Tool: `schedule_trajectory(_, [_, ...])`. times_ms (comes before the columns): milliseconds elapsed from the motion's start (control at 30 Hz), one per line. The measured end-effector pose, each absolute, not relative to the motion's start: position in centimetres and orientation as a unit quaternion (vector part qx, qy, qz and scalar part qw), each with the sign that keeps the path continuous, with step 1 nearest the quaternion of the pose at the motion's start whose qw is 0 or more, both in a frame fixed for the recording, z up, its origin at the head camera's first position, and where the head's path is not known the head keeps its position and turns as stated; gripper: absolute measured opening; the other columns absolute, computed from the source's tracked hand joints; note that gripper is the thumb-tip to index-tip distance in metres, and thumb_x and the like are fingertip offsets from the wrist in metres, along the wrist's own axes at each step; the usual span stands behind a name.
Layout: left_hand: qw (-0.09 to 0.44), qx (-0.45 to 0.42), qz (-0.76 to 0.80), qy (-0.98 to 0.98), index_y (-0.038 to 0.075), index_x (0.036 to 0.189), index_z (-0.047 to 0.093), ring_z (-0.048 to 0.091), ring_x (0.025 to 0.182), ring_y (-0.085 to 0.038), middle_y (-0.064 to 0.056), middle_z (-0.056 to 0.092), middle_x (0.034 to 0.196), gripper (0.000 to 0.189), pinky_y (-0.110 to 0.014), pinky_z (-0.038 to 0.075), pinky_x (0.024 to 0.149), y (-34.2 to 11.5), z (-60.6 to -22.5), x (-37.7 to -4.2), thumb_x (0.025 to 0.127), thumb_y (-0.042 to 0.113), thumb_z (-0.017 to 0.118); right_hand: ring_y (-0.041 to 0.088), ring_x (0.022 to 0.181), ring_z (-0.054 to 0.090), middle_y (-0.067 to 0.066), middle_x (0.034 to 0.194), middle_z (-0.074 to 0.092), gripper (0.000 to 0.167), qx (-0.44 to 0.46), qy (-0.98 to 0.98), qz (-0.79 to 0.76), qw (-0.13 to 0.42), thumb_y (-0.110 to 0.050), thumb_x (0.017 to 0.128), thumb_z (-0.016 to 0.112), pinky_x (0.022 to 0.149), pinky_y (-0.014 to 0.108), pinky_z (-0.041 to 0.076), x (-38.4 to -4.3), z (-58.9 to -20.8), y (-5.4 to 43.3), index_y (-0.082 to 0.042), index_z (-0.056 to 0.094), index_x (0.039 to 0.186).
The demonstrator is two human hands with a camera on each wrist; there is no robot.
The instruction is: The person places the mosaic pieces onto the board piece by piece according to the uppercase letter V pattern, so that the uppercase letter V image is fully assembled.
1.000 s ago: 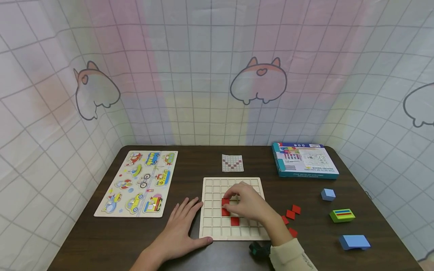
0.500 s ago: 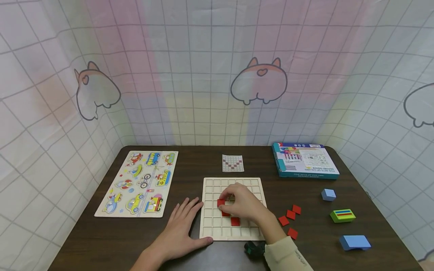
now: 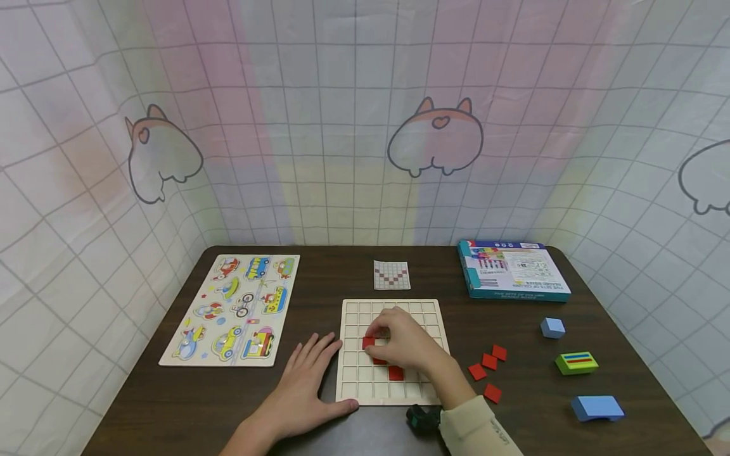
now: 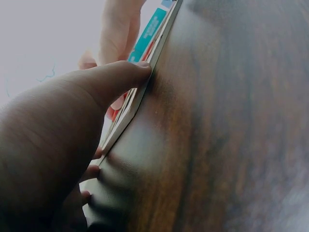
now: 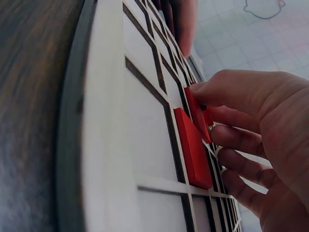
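Observation:
My right hand (image 3: 407, 342) pinches a small red square tile (image 3: 368, 342) between thumb and fingers, low over the left-middle cells of a pale wooden grid board (image 3: 350, 375). Another red tile (image 3: 379, 361) lies just below it, partly covered by the thumb. One cell lower and to the right sits a further red tile (image 3: 396, 373), the nearest one (image 5: 193, 150) in the right wrist view. My left hand (image 3: 305, 392) is spread flat at the board's left side. Its fingertips meet the left edge and its thumb rests at the front left corner.
Several loose red tiles (image 3: 489, 361) lie right of the board. Farther right are a small blue block (image 3: 552, 327), a green striped block (image 3: 576, 363) and a blue arched block (image 3: 597, 407). A patterned card (image 3: 391, 275), a boxed set (image 3: 516, 269) and a vehicle puzzle board (image 3: 230, 310) surround it.
My right hand has slid the pinched red tile leftward by about a cell, uncovering more of the loose tiles at the right. My left hand has stayed in place.

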State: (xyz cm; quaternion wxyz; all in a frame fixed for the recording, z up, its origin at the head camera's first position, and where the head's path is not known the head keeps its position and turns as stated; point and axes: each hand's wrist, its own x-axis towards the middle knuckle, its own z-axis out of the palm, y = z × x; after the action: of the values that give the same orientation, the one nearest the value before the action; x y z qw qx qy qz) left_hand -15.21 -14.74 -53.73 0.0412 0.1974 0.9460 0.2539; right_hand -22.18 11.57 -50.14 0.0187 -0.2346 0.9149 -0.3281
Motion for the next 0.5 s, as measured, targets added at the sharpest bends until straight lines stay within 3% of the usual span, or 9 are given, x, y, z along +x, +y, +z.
schedule_trajectory(500, [0.048, 0.190, 0.252, 0.947, 0.026, 0.172, 0.040, 0.020, 0.173, -0.038, -0.003, 0.035, 0.182, 0.114, -0.071, 0.013, 0.138, -14.61, -53.48, -15.25, 0.083, 0.088, 0.075, 0.014, 0.098, 0.057, -0.006, 0.099, 0.072, 0.016, -0.245, 0.913, -0.324, 0.021, -0.026, 0.093, 0.092, 0.086, 0.034, 0.052, -22.36, -50.48, 11.08, -0.021, 0.086, 0.106])
